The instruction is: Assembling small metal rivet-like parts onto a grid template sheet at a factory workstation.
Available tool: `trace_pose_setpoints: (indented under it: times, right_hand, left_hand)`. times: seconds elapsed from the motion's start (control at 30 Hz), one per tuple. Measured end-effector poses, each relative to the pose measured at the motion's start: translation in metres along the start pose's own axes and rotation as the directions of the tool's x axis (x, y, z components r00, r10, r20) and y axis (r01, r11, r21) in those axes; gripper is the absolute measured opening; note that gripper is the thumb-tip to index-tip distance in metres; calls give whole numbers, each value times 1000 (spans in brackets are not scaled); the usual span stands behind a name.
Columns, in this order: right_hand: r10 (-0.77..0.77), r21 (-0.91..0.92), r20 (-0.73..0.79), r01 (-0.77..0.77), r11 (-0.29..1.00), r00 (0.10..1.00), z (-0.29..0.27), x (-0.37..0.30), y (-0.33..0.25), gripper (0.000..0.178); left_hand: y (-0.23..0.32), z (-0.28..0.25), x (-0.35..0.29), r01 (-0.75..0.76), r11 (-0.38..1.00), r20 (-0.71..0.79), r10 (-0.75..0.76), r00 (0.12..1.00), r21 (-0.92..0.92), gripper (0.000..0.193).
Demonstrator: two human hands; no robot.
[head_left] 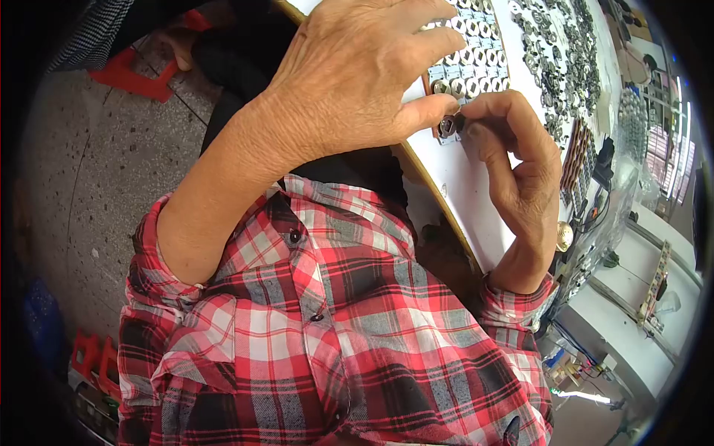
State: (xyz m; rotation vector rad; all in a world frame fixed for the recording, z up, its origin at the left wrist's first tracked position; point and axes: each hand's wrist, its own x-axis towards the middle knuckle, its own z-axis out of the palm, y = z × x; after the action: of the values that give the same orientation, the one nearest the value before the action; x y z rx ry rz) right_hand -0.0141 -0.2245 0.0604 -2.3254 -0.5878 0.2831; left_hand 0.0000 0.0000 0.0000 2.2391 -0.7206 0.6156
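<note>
My left hand (364, 74) reaches over the table edge, its fingers stretched and spread beside the rows of small silver parts (483, 56). Its thumb tip meets the fingertips of my right hand (524, 149). Right thumb and index finger are pinched together at a tiny dark piece, mostly hidden by the fingers. Just below the left thumb, a small dark round part with a lighter centre (447, 127) sits at the near end of the rows. A bluish base shows under it.
The white table (483, 201) has a yellowish edge. A large heap of small dark parts (558, 59) lies beyond the rows. Strips of brown and dark pieces (576, 167) and a round gold-coloured object (564, 236) are at right. Red stools (137, 78) stand on the floor.
</note>
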Motion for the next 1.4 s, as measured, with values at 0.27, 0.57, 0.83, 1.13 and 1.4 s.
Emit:
trace_pose_setpoints:
  times: [0.27, 0.57, 0.83, 1.13, 1.4]
  right_hand:
    - [29, 24, 72, -31, 999, 997, -6, 1, -1, 14]
    - [102, 79, 62, -106, 991, 993, -4, 2, 0, 13]
    - [77, 61, 47, -79, 995, 996, -3, 3, -2, 14]
    - [67, 11, 7, -67, 998, 998, -1, 3, -6, 18]
    - [47, 18, -257, -44, 999, 965, 19, -10, 1, 18]
  left_hand:
    - [2, -3, 0, 30, 1000, 29, -30, 999, -6, 47]
    - [-1, -2, -1, 21, 999, 2, -21, 1000, -26, 47]
    - [-1, 1, -2, 11, 1000, -11, -11, 1000, -22, 48]
    - [-2, -1, -1, 21, 999, -3, -21, 1000, -31, 47]
    - [1, -1, 3, 29, 999, 31, -28, 999, -39, 48]
